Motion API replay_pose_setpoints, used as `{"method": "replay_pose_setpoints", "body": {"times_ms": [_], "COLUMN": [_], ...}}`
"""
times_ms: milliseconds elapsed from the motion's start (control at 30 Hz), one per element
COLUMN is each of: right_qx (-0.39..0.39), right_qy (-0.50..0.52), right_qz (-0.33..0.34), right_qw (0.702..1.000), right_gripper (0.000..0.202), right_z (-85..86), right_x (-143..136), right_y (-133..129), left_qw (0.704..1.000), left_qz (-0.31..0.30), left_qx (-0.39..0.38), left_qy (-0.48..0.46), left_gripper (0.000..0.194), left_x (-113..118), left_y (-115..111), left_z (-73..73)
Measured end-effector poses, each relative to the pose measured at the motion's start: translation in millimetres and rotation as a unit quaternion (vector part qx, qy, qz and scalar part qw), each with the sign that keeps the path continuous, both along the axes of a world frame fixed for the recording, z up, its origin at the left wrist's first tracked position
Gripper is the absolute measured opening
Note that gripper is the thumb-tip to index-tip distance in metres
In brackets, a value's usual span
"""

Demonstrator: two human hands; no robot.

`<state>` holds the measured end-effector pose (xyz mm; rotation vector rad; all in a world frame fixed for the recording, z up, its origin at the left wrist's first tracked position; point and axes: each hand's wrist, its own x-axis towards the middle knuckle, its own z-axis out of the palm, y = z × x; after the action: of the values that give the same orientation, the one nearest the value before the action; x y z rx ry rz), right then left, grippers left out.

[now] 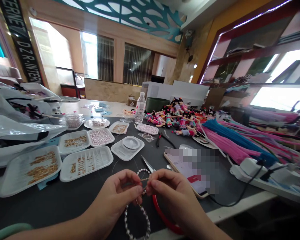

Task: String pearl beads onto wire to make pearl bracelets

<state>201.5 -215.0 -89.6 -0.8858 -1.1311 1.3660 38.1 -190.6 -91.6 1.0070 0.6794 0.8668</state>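
Observation:
Low in the middle of the head view, my left hand point(122, 190) and my right hand point(168, 185) meet, thumbs and fingers closed in a pinch. Between them they grip a string of pearly beads point(148, 222). One loop of it hangs below the left fingers, and a smaller loop shows above the fingertips. A short gold-coloured piece spans the gap between the hands; my fingers hide how it is joined. Under my right hand lies a pair of scissors with red handles point(162, 215), its blades pointing away from me.
White trays of gold-coloured parts point(86, 165) and pink beads point(100, 137) stand left. A phone point(182, 166) lies right of my hands. Pliers point(158, 140), a water bottle point(140, 109), small dolls point(182, 116), pink and blue bundles point(222, 141) and a power strip point(255, 176) are beyond.

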Motion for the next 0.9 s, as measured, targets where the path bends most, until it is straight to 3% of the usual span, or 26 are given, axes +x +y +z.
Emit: {"method": "replay_pose_setpoints", "body": {"times_ms": [200,433,900], "right_qx": [0.011,0.0,0.019], "right_qy": [0.022,0.058,-0.002], "right_qz": [0.019,0.039,0.047], "right_qw": [1.0,0.998,0.999], "right_gripper": [0.009,0.006,0.004], "right_z": [-3.0,-5.9,-8.6], "right_x": [1.8,1.4,0.3], "right_y": [0.5,-0.5,0.0], "left_qw": [0.999,0.998,0.995], "left_qz": [-0.016,-0.03,-0.048], "left_qx": [0.043,0.037,0.06], "left_qy": [0.02,0.046,0.065], "left_gripper": [0.022,0.027,0.024], "left_x": [-0.6,0.4,-0.7], "left_y": [0.7,-3.7,-0.1], "left_z": [-2.0,1.2,2.5]}}
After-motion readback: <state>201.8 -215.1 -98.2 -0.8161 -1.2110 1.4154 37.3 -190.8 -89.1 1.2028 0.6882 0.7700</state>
